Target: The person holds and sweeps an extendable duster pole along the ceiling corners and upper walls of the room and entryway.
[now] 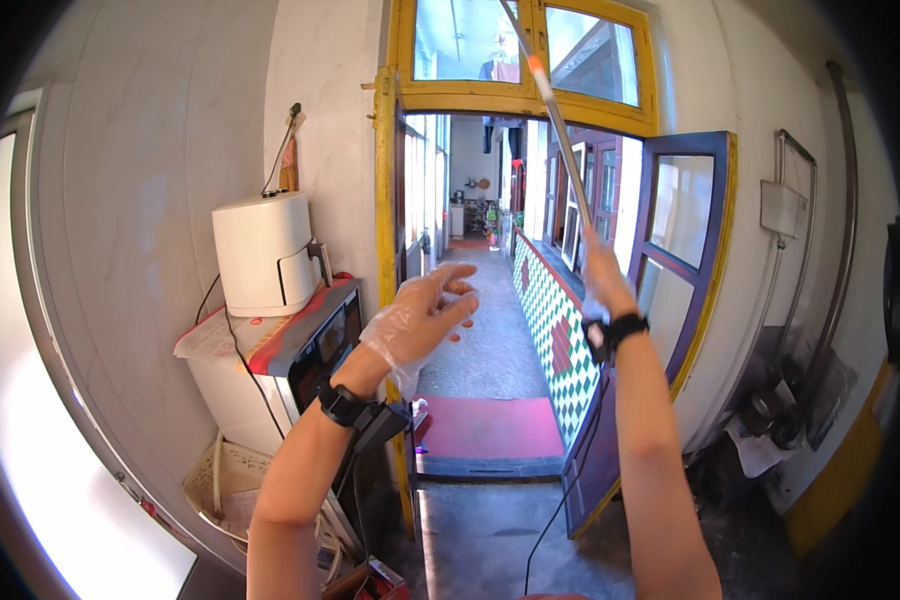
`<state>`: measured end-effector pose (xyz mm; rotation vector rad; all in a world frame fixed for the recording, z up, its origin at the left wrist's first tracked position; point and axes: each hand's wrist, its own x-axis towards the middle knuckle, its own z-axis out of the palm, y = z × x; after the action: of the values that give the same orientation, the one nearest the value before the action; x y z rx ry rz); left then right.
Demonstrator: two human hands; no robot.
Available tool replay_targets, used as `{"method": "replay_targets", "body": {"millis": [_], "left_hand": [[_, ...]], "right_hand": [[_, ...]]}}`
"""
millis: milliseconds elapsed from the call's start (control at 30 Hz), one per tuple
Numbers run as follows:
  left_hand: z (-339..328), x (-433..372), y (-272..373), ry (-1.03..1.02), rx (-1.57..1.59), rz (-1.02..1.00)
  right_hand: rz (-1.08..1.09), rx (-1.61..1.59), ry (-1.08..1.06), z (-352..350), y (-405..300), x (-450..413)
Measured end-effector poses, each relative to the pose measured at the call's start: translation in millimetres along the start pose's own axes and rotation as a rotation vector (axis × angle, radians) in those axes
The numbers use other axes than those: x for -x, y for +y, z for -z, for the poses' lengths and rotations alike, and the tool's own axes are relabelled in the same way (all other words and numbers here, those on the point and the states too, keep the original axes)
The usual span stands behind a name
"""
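My right hand [604, 274], in a thin clear plastic glove, is shut around a long metal pole [566, 142] with an orange and white section. The pole slants up and to the left, past the glazed transom window [592, 56] in its yellow frame; its upper end leaves the picture. My left hand [431, 311], gloved the same way, is raised in front of the doorway with fingers loosely spread and holds nothing. Black bands with small devices sit on both wrists.
A white air fryer [262, 255] stands on a covered cabinet [232, 375] at left, with a woven basket [217, 480] below. The blue door leaf [675, 202] stands open at right. A pink mat [487, 427] lies beyond the threshold. A black cable [544, 536] crosses the floor.
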<state>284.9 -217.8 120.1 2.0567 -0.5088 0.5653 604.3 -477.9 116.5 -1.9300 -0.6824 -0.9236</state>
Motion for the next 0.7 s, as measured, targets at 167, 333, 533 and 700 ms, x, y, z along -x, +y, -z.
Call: {"method": "replay_targets", "body": {"millis": [167, 333, 533, 700], "left_hand": [[-4, 13, -11, -0.024, 0.014, 0.076], [2, 17, -7, -0.004, 0.03, 0.086], [7, 24, -22, 0.058, 0.096, 0.129], [3, 26, -47, 0.041, 0.158, 0.194]], "right_hand": [[-0.336, -0.186, 0.092, -47, 18, 125], [-0.224, -0.189, -0.015, -34, -51, 22], [-0.481, -0.364, 0.013, -2, -105, -66], [0.283, 0.428, 0.147, -27, 23, 43]]}}
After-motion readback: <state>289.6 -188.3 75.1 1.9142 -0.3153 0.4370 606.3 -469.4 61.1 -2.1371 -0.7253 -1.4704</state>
